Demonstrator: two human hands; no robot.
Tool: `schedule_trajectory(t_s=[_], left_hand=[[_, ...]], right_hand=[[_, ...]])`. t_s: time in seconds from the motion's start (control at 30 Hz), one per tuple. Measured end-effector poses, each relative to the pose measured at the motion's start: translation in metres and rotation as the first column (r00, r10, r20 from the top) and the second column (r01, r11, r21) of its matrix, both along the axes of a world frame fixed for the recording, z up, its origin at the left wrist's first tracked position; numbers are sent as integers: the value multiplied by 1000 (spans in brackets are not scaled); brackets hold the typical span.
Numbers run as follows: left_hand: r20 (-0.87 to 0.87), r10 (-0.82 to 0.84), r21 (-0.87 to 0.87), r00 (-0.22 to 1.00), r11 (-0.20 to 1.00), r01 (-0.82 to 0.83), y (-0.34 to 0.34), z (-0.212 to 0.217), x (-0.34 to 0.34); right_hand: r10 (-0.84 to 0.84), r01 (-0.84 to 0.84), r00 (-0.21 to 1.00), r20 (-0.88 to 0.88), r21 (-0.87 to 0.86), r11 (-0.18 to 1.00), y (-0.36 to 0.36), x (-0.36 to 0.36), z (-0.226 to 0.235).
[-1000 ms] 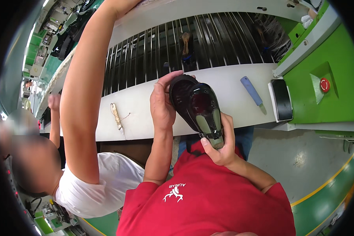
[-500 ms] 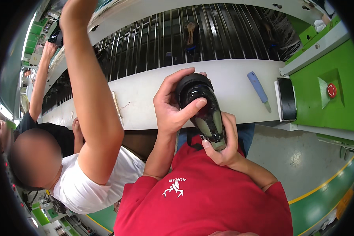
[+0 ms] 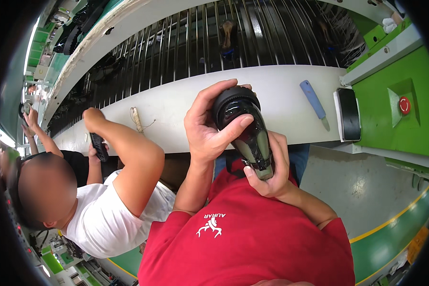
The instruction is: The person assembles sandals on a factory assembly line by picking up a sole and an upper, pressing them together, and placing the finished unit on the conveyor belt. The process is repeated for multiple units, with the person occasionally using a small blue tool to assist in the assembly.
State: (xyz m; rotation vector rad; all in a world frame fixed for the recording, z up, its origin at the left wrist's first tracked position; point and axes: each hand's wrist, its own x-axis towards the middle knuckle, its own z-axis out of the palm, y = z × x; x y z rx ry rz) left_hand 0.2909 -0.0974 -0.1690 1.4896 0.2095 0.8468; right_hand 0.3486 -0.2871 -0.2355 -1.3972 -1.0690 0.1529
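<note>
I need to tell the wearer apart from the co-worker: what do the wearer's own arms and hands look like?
Both forearms are bare, with no gloves, watch or rings visible on the left hand or right hand. Short red T-shirt sleeves cover the upper arms; the shirt bears a small white emblem.

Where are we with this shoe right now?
Done: the black shoe is off the white bench. In hand: the left hand wraps its heel end, the right hand grips the toe. The blue-handled tool lies on the bench.

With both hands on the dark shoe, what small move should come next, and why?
Probably press the left hand thumb along the shoe upper. That hand wraps the rounded end, thumb across it, while the right hand grips the other end from below, above the white bench.
</note>
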Motion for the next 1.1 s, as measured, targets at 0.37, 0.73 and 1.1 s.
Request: schedule_trajectory(t_s=[0.37, 0.73, 1.1], left_hand=[[-4, -11, -22, 1000, 1000, 11, 1, -3, 6], [-16, 31, -97, 999, 995, -32, 4, 0, 6], [-28, 69, -10, 997, 998, -69, 2, 0, 5]], right_hand=[[-19, 19, 999, -32, -13, 1000, 1, 3, 1], [-5, 2, 997, -73, -29, 1000, 1, 4, 4], [-31, 29, 999, -40, -48, 998, 3, 6, 4]])
